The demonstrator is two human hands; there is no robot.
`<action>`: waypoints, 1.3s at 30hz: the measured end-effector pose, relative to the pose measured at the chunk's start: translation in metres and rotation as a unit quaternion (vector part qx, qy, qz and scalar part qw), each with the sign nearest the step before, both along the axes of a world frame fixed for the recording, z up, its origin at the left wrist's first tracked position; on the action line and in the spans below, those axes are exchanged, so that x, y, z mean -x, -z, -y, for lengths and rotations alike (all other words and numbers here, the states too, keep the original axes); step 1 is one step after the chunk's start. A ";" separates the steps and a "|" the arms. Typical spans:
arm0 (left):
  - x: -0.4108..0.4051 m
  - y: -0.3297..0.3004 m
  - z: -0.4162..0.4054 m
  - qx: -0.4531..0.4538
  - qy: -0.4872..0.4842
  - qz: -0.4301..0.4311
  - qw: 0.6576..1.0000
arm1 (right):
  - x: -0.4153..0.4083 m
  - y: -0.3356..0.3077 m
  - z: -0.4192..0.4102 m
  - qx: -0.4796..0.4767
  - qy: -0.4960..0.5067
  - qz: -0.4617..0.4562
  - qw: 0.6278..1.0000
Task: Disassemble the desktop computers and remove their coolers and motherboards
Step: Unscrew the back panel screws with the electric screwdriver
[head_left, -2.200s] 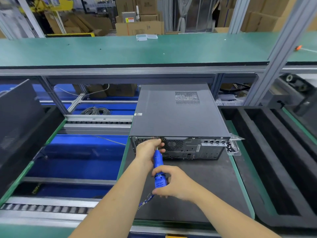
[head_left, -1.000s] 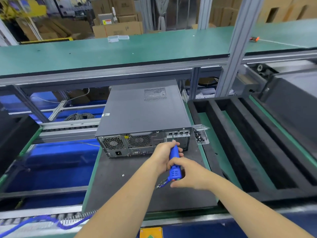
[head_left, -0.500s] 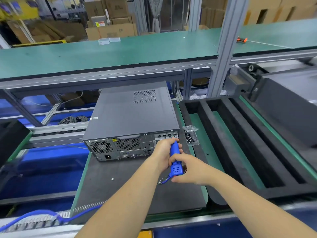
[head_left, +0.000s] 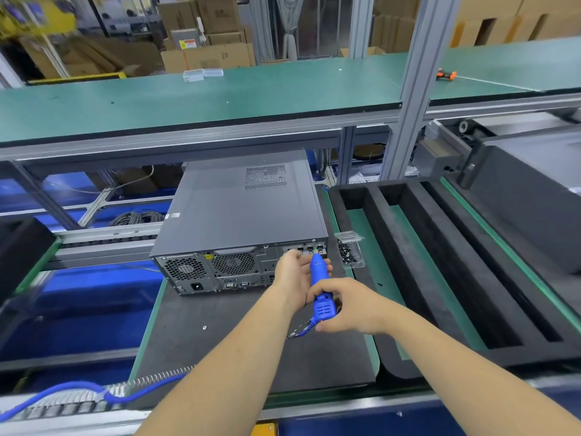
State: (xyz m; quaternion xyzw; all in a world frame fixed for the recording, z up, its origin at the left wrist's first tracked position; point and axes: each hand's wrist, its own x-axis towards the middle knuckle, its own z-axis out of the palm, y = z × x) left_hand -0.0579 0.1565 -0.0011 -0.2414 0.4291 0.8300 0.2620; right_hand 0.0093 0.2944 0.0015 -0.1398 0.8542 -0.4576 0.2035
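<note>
A closed grey desktop computer (head_left: pixel 239 209) lies flat on a dark mat (head_left: pixel 220 341), its rear panel with fans and ports facing me. My right hand (head_left: pixel 349 308) grips the rear of a blue electric screwdriver (head_left: pixel 319 286). Its bit points at the top right corner of the rear panel. My left hand (head_left: pixel 294 273) cups the front of the screwdriver from the left, fingers stretched toward the tip. A blue cable (head_left: pixel 94 391) trails from the tool to the lower left.
A small clear box of dark screws (head_left: pixel 349 251) sits just right of the computer. A black foam tray with long slots (head_left: pixel 440 262) fills the right side. One loose screw (head_left: pixel 204 327) lies on the mat. A green shelf (head_left: pixel 220 96) spans above.
Both hands carried the screwdriver from the left part of the rear panel to its top right corner. My view swung right, so the computer now sits further left.
</note>
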 end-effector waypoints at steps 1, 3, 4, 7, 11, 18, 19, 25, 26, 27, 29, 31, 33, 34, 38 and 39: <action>0.001 0.001 0.001 0.002 -0.011 0.003 1.000 | 0.000 0.000 0.000 0.005 0.000 0.000 1.000; 0.002 0.002 -0.001 0.005 -0.028 0.011 1.000 | -0.001 0.001 0.001 0.008 -0.002 -0.001 1.000; 0.003 0.002 -0.002 0.007 -0.033 0.013 0.999 | -0.002 0.002 0.001 0.008 -0.002 -0.002 1.000; 0.003 0.003 -0.008 0.011 -0.035 0.012 0.999 | -0.003 0.003 -0.001 0.012 0.000 -0.004 1.000; 0.010 0.002 -0.010 -0.004 -0.030 -0.005 1.000 | -0.003 0.000 -0.003 0.013 -0.011 -0.001 1.000; 0.020 0.001 -0.014 0.026 -0.014 -0.013 0.999 | -0.001 -0.002 -0.001 0.001 -0.025 -0.012 1.000; 0.021 0.001 -0.014 0.030 -0.009 -0.010 0.999 | -0.002 -0.002 -0.001 -0.001 -0.026 -0.009 1.000; 0.020 0.011 0.000 0.173 -0.006 -0.065 0.983 | -0.009 0.002 0.007 -0.018 -0.050 0.011 0.999; 0.018 0.016 0.008 0.238 0.001 -0.105 0.966 | -0.010 0.003 0.010 -0.024 -0.057 0.016 0.998; 0.015 0.020 0.016 0.293 0.015 -0.148 0.944 | -0.011 0.006 0.014 -0.031 -0.063 0.020 0.997; 0.009 0.031 0.041 0.370 0.044 -0.211 0.904 | -0.013 0.012 0.025 -0.047 -0.078 0.023 0.996; 0.003 0.043 0.074 0.433 0.053 -0.232 0.869 | -0.016 0.021 0.040 -0.049 -0.087 0.027 0.995; -0.002 0.056 0.110 0.537 0.080 -0.241 0.805 | -0.018 0.030 0.054 -0.048 -0.088 0.030 0.995; -0.006 0.063 0.129 0.592 0.103 -0.241 0.762 | -0.019 0.033 0.061 -0.047 -0.088 0.033 0.994; -0.023 0.088 0.185 0.714 0.182 -0.226 0.637 | -0.021 0.045 0.085 -0.049 -0.093 0.038 0.994; -0.026 0.093 0.194 0.733 0.196 -0.225 0.612 | -0.020 0.046 0.090 -0.049 -0.094 0.036 0.994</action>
